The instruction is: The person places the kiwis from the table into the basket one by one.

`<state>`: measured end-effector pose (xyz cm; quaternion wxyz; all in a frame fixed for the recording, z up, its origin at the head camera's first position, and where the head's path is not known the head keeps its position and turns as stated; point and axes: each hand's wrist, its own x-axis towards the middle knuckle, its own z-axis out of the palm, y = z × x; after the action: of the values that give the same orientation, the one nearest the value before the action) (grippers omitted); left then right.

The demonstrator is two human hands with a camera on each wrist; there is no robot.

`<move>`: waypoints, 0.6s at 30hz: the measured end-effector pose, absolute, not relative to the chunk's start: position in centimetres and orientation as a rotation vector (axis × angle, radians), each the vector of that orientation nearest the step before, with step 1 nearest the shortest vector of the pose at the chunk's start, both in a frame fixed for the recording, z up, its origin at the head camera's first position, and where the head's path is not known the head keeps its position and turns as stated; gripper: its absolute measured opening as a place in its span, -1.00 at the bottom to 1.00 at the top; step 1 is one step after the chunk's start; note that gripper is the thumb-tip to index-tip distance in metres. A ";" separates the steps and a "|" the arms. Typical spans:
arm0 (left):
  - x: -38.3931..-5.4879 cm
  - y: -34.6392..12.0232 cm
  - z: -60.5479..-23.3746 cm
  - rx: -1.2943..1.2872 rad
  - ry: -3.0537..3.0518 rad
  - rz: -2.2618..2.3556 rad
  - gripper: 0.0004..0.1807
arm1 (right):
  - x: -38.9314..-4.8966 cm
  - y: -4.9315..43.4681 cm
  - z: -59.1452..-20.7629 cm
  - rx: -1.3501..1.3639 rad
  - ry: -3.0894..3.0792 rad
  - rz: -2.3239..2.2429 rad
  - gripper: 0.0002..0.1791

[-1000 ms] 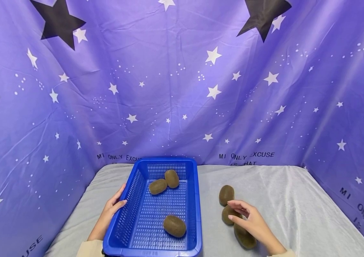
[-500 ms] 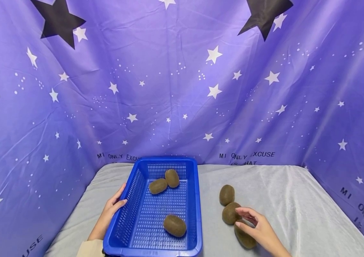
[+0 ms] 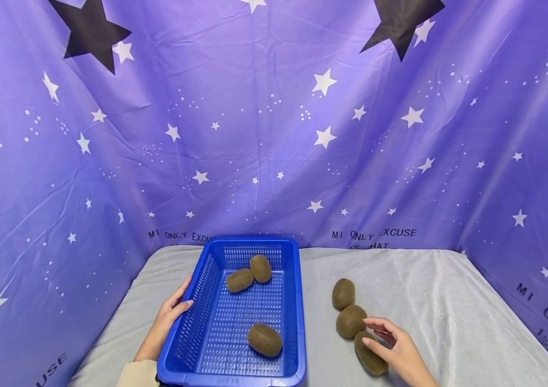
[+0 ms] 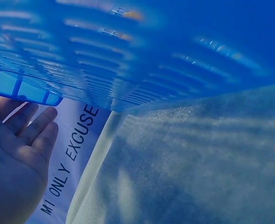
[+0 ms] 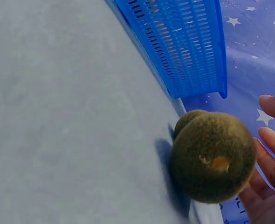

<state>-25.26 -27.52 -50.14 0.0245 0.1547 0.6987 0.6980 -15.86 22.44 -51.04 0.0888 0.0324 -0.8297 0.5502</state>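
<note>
A blue plastic basket (image 3: 300, 312) stands with three brown kiwis inside, two together at its far end and one kiwi (image 3: 264, 339) near the front. My left hand (image 3: 163, 325) holds its left rim, thumb over the edge and fingers (image 4: 42, 128) under the lip. To the right of the basket three more kiwis form a slanting row: a far kiwi (image 3: 343, 294), a middle kiwi (image 3: 350, 322) and a near kiwi (image 3: 369, 356). Over the near one hovers my right hand (image 3: 397, 346), thumb and fingers apart. The right wrist view has a kiwi (image 5: 212, 161) close to those fingers.
Grey plush cloth (image 3: 448, 301) covers the table. Behind and at both sides hangs a purple curtain (image 3: 254, 134) with stars and printed lettering.
My right hand has drawn back toward the near right, from above the middle kiwi to the near kiwi. The left hand and the basket have stayed put.
</note>
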 end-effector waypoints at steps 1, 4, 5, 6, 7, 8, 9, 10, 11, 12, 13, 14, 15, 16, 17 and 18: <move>-25.3 -27.5 -50.2 0.482 2.162 2.159 -0.32 | -15.8 22.5 -51.1 0.090 -2.474 1.635 -0.65; -25.3 -27.5 -50.1 0.481 2.165 2.161 -0.32 | -15.6 22.6 -51.3 0.063 -2.484 1.641 -0.64; -25.3 -27.5 -50.1 0.475 2.164 2.162 -0.32 | -15.5 22.7 -51.4 0.059 -2.486 1.643 -0.64; -25.3 -27.5 -50.1 0.475 2.165 2.160 -0.32 | -15.5 22.7 -51.5 0.062 -2.486 1.646 -0.64; -25.3 -27.5 -50.1 0.472 2.164 2.159 -0.31 | -15.4 22.7 -51.7 0.071 -2.484 1.647 -0.64; -25.3 -27.5 -50.1 0.466 2.162 2.159 -0.31 | -15.3 22.7 -51.8 0.087 -2.482 1.642 -0.64; -25.3 -27.5 -50.1 0.466 2.162 2.157 -0.31 | -15.3 22.7 -52.0 0.102 -2.483 1.633 -0.64; -25.3 -27.5 -50.0 0.462 2.162 2.157 -0.31 | -15.2 22.7 -52.1 0.110 -2.486 1.628 -0.64; -25.3 -27.5 -50.0 0.462 2.157 2.157 -0.31 | -15.2 22.7 -52.2 0.117 -2.488 1.626 -0.64; -25.3 -27.5 -50.1 0.463 2.158 2.157 -0.31 | -15.2 22.7 -52.3 0.120 -2.493 1.628 -0.63; -25.3 -27.5 -50.1 0.462 2.156 2.157 -0.31 | -15.1 22.7 -52.4 0.117 -2.497 1.632 -0.62; -25.3 -27.5 -50.1 0.465 2.154 2.159 -0.31 | -15.1 22.7 -52.5 0.109 -2.503 1.644 -0.61; -25.3 -27.5 -50.1 0.469 2.153 2.159 -0.30 | -15.1 22.8 -52.5 0.096 -2.512 1.658 -0.59; -25.3 -27.5 -50.1 0.469 2.151 2.159 -0.30 | -15.0 22.8 -52.5 0.091 -2.518 1.676 -0.58; -25.3 -27.5 -50.1 0.473 2.149 2.160 -0.30 | -15.0 22.9 -52.6 0.095 -2.521 1.690 -0.57; -25.3 -27.6 -50.2 0.479 2.147 2.164 -0.31 | -15.0 22.9 -52.6 0.104 -2.527 1.703 -0.56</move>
<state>-25.30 -27.55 -50.16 0.0277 0.1550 0.6955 0.7010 -15.01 22.93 -52.59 0.0464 0.0342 -0.8279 0.5579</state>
